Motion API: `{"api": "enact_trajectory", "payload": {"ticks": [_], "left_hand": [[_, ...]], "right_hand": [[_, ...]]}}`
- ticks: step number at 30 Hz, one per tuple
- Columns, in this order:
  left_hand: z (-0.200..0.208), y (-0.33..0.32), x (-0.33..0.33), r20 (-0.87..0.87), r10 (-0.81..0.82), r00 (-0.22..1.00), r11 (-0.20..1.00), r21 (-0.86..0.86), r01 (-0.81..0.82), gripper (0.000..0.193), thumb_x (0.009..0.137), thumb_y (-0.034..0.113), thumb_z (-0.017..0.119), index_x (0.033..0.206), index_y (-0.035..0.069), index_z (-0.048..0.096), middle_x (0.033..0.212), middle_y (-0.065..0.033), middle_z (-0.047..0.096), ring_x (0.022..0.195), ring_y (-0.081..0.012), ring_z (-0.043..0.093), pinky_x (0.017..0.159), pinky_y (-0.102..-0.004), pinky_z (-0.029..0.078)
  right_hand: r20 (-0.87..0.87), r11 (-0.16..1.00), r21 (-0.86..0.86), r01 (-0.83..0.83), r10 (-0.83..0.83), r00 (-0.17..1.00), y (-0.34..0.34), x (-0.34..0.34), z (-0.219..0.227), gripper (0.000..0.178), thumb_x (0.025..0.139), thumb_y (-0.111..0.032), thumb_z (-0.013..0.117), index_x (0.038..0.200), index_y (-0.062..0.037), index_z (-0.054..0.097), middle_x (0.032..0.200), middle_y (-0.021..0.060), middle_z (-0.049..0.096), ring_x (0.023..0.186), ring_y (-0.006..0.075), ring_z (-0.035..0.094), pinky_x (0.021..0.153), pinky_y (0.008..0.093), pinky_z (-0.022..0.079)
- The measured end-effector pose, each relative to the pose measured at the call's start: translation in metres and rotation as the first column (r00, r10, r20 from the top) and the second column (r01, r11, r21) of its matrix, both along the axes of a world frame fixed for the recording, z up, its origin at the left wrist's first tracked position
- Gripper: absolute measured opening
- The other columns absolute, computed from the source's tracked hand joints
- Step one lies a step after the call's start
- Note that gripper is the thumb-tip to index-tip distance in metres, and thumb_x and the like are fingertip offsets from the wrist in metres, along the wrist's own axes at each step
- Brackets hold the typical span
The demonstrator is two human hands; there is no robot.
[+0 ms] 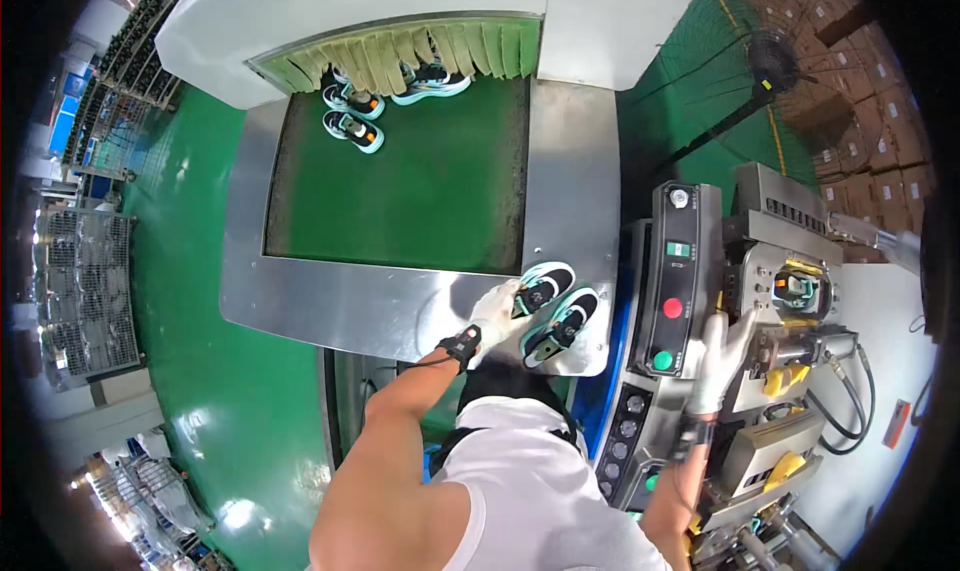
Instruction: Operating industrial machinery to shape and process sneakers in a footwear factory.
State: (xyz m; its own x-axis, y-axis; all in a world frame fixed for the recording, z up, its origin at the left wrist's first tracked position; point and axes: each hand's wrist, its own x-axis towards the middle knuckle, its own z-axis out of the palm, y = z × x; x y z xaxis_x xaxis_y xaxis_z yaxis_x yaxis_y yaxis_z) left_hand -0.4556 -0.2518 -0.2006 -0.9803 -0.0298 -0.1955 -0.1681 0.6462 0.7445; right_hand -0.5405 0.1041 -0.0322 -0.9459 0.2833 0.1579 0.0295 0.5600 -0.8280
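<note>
My left hand (494, 317), in a white glove, has its fingers at the near end of a black, white and light-blue sneaker (543, 289) and grips it. A matching sneaker (561, 327) lies beside it on the metal ledge (450, 306). Off to the right, my gloved right hand (716, 361) is raised with fingers apart and holds nothing. It is between the control panel (684, 281) and a pressing machine (765, 301). Inside the machine's opening sits another sneaker (797, 289), partly hidden by yellow-edged parts.
Ahead, a green conveyor belt (410, 191) carries several sneakers (352, 131) beneath a strip curtain (420, 53). Black hoses (855, 416) hang at the right. A standing fan (770, 66) and stacked cartons (870, 121) are at far right. Wire racks (88, 286) line the left.
</note>
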Motion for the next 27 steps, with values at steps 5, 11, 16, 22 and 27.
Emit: {"api": "enact_trajectory", "payload": {"ticks": [5,11,16,22,27], "left_hand": [[-0.026,-0.001,0.009,0.019,-0.096,0.995,0.995,-0.005,0.096,0.08,0.072,0.032,0.077,0.136,0.002,0.039,0.136,-0.0174,0.047,0.125,-0.0353,0.046,0.104,-0.0444,0.039],[-0.025,-0.012,0.004,-0.013,-0.193,0.981,0.976,0.104,0.193,0.088,0.067,0.021,0.08,0.138,-0.001,0.033,0.135,-0.0238,0.044,0.125,-0.0421,0.044,0.105,-0.0471,0.037],[-0.024,-0.011,-0.006,-0.104,-0.201,0.974,0.968,0.132,0.214,0.076,0.071,0.017,0.074,0.135,0.001,0.037,0.127,-0.0247,0.047,0.116,-0.0437,0.049,0.098,-0.0497,0.041],[-0.03,-0.035,-0.023,0.275,-0.259,0.926,0.949,0.25,0.192,0.072,0.074,0.028,0.075,0.129,-0.005,0.043,0.115,-0.0238,0.061,0.108,-0.0377,0.06,0.094,-0.0409,0.048],[0.036,0.0,-0.042,0.265,-0.536,0.801,0.84,0.257,0.477,0.061,0.073,0.026,0.076,0.118,-0.005,0.049,0.103,-0.0235,0.064,0.095,-0.037,0.063,0.084,-0.0416,0.05]], "right_hand": [[0.46,0.448,0.811,-0.377,-0.089,0.884,-0.062,0.09,-0.099,0.095,0.073,-0.027,0.074,0.143,0.0145,0.025,0.153,0.0338,0.016,0.142,0.0513,0.011,0.116,0.0597,0.01],[0.312,0.674,0.729,-0.117,-0.176,0.934,-0.073,0.116,-0.161,0.09,0.079,-0.025,0.074,0.144,0.0103,0.024,0.149,0.0334,0.023,0.141,0.0457,0.021,0.115,0.0549,0.019],[0.452,0.947,-0.007,0.321,-0.284,0.846,-0.186,0.15,-0.232,0.073,0.079,-0.028,0.076,0.133,0.0057,0.04,0.122,0.0241,0.055,0.116,0.0314,0.054,0.102,0.0404,0.041],[0.456,0.879,0.1,0.467,-0.457,0.763,-0.225,0.119,-0.176,0.059,0.074,-0.025,0.078,0.12,0.0033,0.052,0.107,0.0165,0.061,0.096,0.0264,0.06,0.088,0.0385,0.048],[0.585,0.485,-0.448,0.751,-0.476,0.657,-0.197,0.162,-0.101,0.045,0.078,-0.019,0.077,0.114,0.0006,0.058,0.099,0.0076,0.064,0.087,0.015,0.06,0.081,0.0299,0.049]]}}
